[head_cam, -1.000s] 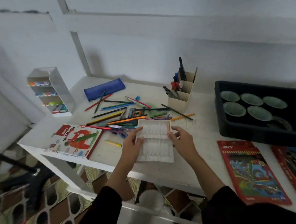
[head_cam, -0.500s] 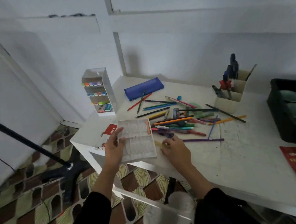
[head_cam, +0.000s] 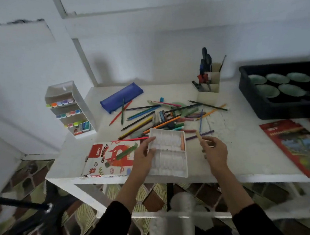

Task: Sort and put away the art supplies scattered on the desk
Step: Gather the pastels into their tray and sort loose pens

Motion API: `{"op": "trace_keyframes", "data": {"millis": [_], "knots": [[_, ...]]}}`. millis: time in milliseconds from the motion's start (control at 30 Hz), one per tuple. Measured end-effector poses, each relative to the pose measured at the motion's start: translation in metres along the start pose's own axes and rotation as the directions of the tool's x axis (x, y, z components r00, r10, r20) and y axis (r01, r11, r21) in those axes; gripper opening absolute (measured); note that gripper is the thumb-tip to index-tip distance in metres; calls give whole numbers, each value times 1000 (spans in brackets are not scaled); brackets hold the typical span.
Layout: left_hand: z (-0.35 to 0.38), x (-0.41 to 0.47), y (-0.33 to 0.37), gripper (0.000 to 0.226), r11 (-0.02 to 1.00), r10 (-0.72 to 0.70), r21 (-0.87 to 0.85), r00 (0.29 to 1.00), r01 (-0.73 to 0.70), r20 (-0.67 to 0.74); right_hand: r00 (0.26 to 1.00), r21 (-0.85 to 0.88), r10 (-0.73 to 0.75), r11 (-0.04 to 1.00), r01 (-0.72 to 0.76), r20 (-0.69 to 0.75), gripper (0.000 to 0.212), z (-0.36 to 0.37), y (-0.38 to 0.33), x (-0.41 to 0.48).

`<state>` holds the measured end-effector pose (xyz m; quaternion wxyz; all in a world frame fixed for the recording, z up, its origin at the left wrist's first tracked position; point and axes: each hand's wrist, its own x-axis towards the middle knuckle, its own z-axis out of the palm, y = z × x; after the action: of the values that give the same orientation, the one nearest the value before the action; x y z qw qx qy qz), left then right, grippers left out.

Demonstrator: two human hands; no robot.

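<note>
A white plastic pastel tray (head_cam: 168,154) lies near the desk's front edge with one orange pastel (head_cam: 182,143) in its right slot. My left hand (head_cam: 143,154) grips the tray's left side. My right hand (head_cam: 213,150) is just right of the tray, pinching a pale yellow pastel stick (head_cam: 199,135). The oil pastels box (head_cam: 110,159) lies left of the tray with a green pastel (head_cam: 127,152) on top. A heap of coloured pencils and pens (head_cam: 161,119) sprawls behind the tray.
A blue pencil case (head_cam: 121,97) lies at the back. A white marker rack (head_cam: 69,108) stands at the left corner, a beige pen holder (head_cam: 209,88) at the back right. A black tray of green bowls (head_cam: 279,91) and a red pencil pack (head_cam: 295,145) sit right.
The tray has come back onto the desk beside the box. My right hand has picked a pale yellow pastel off the desk, and an orange pastel now lies in the tray.
</note>
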<state>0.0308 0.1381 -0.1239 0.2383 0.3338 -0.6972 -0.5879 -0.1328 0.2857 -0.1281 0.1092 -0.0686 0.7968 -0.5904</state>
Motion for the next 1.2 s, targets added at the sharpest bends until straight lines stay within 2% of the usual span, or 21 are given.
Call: {"op": "trace_keyframes", "data": {"millis": [67,200,333,433,500,567,633,700,800,900,1000,1067,1200], "knots": [[27,4,4,31,999,32,15,995,-34,99,998,119,60,991,-56,-34,16,-24,-1,7],[85,13,12,31,995,77,37,967,-88,244,992,190,93,979,-77,-81,19,-66,5,17],[132,21,17,33,989,30,126,946,-74,323,992,105,59,993,-47,-113,18,-92,15,24],[156,22,19,40,951,41,267,918,-157,393,991,-29,-40,999,37,-128,19,-104,16,29],[163,22,19,45,865,81,417,897,-280,434,986,-118,-115,988,101,-121,20,-105,16,34],[165,23,19,46,700,133,602,898,-385,419,970,-230,-205,958,172,-129,18,-104,19,38],[163,22,19,44,572,166,709,905,-412,392,944,-342,-310,905,255,-117,13,-99,21,40],[157,24,16,46,530,165,737,903,-420,396,922,-391,-380,862,323,-75,9,-95,22,40],[143,34,2,57,429,209,755,868,-495,450,895,-344,-436,857,383,-89,16,-95,20,43],[133,42,-9,64,362,279,737,820,-571,499,928,-147,-336,938,314,-159,25,-103,13,49],[132,42,-11,69,357,280,730,812,-583,512,948,-40,-265,964,262,-177,25,-111,10,59],[132,41,-11,67,371,290,734,821,-570,492,951,-54,-275,961,270,-138,23,-115,11,66],[133,40,-13,61,390,287,752,846,-531,449,937,-246,-347,907,343,25,26,-117,14,77]]}}
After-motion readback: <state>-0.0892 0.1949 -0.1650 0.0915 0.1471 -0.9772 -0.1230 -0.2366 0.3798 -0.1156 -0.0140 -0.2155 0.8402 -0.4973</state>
